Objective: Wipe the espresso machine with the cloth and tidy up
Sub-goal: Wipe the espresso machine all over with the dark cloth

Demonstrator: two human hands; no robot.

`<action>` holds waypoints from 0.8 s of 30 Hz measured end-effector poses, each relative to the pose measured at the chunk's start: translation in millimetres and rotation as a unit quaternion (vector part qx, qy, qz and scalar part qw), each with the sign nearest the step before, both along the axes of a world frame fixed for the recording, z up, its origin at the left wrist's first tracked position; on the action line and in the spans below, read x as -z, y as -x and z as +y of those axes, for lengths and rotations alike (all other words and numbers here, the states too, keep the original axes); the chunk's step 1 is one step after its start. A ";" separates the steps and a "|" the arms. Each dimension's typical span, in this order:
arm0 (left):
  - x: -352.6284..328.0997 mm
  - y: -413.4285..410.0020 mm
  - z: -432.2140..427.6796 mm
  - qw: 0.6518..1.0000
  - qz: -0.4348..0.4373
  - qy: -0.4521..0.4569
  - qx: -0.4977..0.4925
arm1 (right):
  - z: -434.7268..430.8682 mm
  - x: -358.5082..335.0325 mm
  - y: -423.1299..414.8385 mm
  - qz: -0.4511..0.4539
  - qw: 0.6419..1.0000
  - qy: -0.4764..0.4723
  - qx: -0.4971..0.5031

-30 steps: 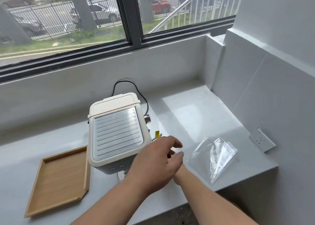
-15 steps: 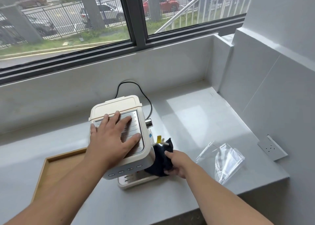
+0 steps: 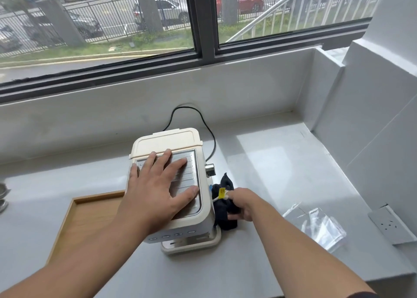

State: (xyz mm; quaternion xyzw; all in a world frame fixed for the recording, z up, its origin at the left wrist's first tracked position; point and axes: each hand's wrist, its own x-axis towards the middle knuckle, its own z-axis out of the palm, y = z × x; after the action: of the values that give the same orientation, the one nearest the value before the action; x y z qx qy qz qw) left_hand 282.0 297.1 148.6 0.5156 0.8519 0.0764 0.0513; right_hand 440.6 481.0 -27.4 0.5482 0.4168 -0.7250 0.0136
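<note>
Pressing flat, left hand [image 3: 155, 191] splayed atop espresso machine [image 3: 180, 227]; right hand [image 3: 244, 204] fingers clenching cloth [image 3: 222, 209].

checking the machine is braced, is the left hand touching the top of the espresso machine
Touching. The head view shows the left hand flat, fingers spread, on the ribbed top of the espresso machine, with no gap.

Glossy cream plastic espresso machine [image 3: 178, 227], ribbed metal top; dark cloth [image 3: 222, 209].

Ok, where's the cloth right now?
In the head view, the dark cloth is bunched in the right hand, pressed against the espresso machine's right side, just left of the clear plastic bag.
</note>
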 end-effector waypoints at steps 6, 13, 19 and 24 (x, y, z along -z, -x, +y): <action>0.0 -0.3 -0.8 1.000 0.000 0.004 -0.004 | 24.2 -5.8 26.4 0.006 0.996 -0.077 -0.034; 0.6 -0.9 -0.1 1.000 -0.003 0.000 -0.006 | 28.8 -52.6 62.5 0.054 0.987 -0.153 -0.003; 0.8 -2.2 0.6 1.000 -0.007 -0.003 -0.010 | 28.0 -98.4 58.5 0.068 0.979 -0.187 -0.036; 2.8 -0.9 1.5 1.000 -0.005 -0.003 -0.012 | 26.2 -126.9 57.9 0.135 0.975 -0.174 0.031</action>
State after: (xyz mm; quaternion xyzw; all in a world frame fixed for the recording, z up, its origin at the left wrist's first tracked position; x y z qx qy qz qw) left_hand 282.9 298.6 145.7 0.5051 0.8575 0.0818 0.0532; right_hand 382.7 507.2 99.5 0.4521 0.5170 -0.7089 -0.1606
